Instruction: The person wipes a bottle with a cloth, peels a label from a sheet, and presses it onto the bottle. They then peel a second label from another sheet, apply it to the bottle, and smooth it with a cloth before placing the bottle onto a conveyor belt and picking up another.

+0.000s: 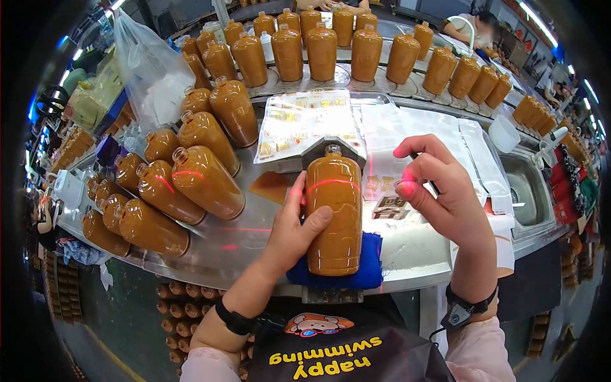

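A glossy brown bottle (334,223) lies with its neck pointing away, on a blue cloth (372,254) and against a dark angular rest (347,148). My left hand (299,226) grips it from the left side, the thumb on its front. A red laser line crosses the bottle's upper part. My right hand (439,184) is raised to the right of the bottle, thumb and fingers pinched together; a thin dark object shows near the fingers, too small to name. Below it, a dark printed decal (391,207) lies on a white sheet (414,140).
Several brown bottles (207,181) stand at the left. More bottles (321,54) line a curved conveyor behind. A printed sheet (305,121), plastic bag (149,70), metal sink (531,191) and white cup (504,134) surround the work surface. Another person (468,32) sits at the back right.
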Demonstrator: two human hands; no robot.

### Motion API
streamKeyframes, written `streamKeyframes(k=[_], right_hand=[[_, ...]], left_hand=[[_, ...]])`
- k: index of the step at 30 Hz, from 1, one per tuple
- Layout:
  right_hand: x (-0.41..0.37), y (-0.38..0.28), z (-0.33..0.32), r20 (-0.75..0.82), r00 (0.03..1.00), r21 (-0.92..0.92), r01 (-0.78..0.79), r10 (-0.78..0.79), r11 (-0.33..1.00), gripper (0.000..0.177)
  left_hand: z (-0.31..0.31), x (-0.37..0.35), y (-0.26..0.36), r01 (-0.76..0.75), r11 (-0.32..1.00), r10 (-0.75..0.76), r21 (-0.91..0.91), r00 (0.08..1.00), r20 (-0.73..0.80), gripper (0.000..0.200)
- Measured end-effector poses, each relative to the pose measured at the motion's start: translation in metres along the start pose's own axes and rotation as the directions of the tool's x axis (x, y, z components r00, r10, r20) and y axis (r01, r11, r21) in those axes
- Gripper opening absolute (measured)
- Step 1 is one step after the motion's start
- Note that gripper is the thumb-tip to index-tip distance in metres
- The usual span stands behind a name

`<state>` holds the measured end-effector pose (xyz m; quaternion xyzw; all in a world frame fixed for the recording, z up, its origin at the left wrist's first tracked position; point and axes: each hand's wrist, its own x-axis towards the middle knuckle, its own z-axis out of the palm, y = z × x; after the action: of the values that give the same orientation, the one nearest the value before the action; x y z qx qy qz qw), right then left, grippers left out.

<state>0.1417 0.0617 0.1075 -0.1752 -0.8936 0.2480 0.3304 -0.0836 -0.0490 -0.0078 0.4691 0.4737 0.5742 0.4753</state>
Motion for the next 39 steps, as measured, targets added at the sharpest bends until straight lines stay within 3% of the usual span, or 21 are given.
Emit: streamKeyframes(k=[1,4,7,10,13,16,21,26,39], right_hand=[[0.001,0.0,0.001,0.002,1.0,0.012,0.009,-0.009,1.0,0.018],[0.008,-0.005,0.007,0.006,0.998,0.08,0.069,-0.069,0.994,0.019],[0.021,-0.01,0.018,-0.004,0.994,0.147,0.113,-0.114,0.983,0.019],[0.03,0.003,0.039,0.036,0.999,0.13,0.017,-0.021,0.991,0.015],[0.032,0.026,0.064,0.021,0.999,0.138,-0.047,0.044,0.989,0.017],[0.032,0.038,0.078,0.0,0.997,0.141,-0.074,0.075,0.987,0.018],[0.032,0.041,0.082,0.012,0.993,0.147,-0.114,0.114,0.983,0.017],[0.036,0.043,0.085,-0.015,0.998,0.117,-0.058,0.06,0.992,0.018],[0.04,0.038,0.087,-0.033,0.998,0.045,-0.045,0.047,0.998,0.018]], left_hand=[[0.002,0.001,0.002,0.019,0.989,-0.015,-0.148,1.0,0.027,0.076],[-0.01,0.002,0.001,0.109,0.963,-0.071,-0.246,0.984,0.162,0.077],[-0.009,0.002,0.003,0.09,0.965,-0.054,-0.246,0.987,0.151,0.081],[0.0,-0.005,0.007,0.027,0.931,-0.044,-0.364,0.998,-0.038,0.078],[0.005,-0.004,0.0,-0.097,0.959,0.095,-0.268,0.995,-0.021,0.09],[0.01,-0.004,-0.003,-0.142,0.987,0.147,0.078,0.987,-0.058,0.096],[0.009,-0.004,0.0,-0.088,0.996,0.087,-0.001,0.995,-0.053,0.092],[0.008,-0.005,0.005,-0.073,0.991,0.069,-0.116,0.997,-0.031,0.087],[0.006,-0.004,-0.001,-0.113,0.99,0.113,-0.089,0.994,-0.007,0.09]])
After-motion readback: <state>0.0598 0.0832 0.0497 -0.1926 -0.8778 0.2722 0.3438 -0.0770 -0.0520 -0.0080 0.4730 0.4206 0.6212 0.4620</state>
